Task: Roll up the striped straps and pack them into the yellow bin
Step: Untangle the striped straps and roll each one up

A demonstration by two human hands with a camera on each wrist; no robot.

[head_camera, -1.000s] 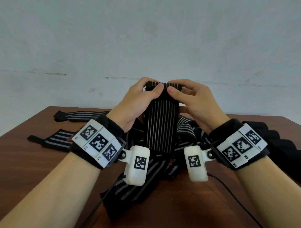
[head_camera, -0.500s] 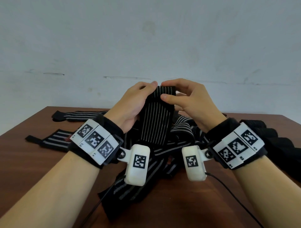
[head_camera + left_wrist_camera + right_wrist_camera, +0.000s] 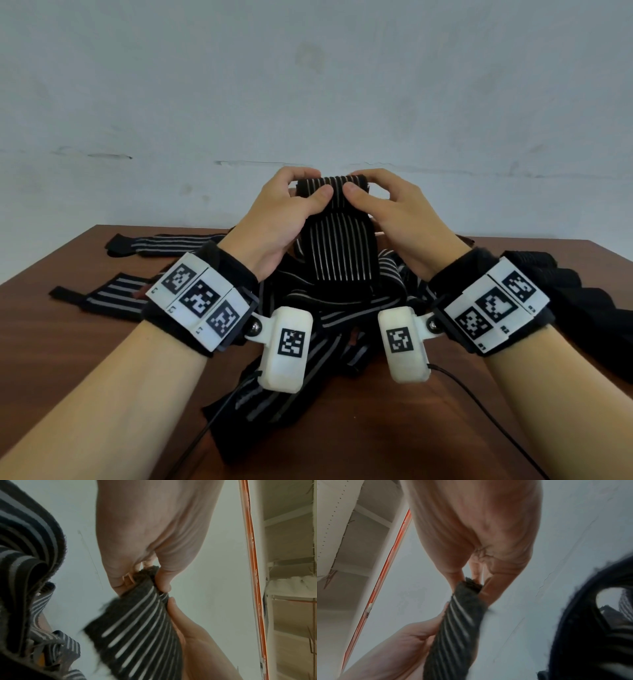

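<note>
A black strap with thin white stripes [image 3: 339, 253] is held up above the table, its top end wound into a small roll [image 3: 330, 185]. My left hand [image 3: 308, 192] pinches the roll's left end, thumb on the near side and fingers behind. My right hand [image 3: 364, 183] pinches the right end the same way. In the left wrist view the left thumb and fingers clamp the strap [image 3: 140, 622]. The right wrist view shows the roll's end [image 3: 471, 586] between the right thumb and fingers. The strap's tail hangs down into a pile of striped straps [image 3: 301, 370]. The yellow bin is out of sight.
Two more striped straps [image 3: 164, 241] [image 3: 113, 294] lie flat on the brown wooden table [image 3: 68, 325] at the left. A dark cloth heap [image 3: 589, 301] sits at the right edge. A black cable [image 3: 479, 401] trails across the front. A grey wall stands behind.
Both hands regripped and turned the roll over once more. The roll at the top is slightly thicker and the hanging part is shorter.
</note>
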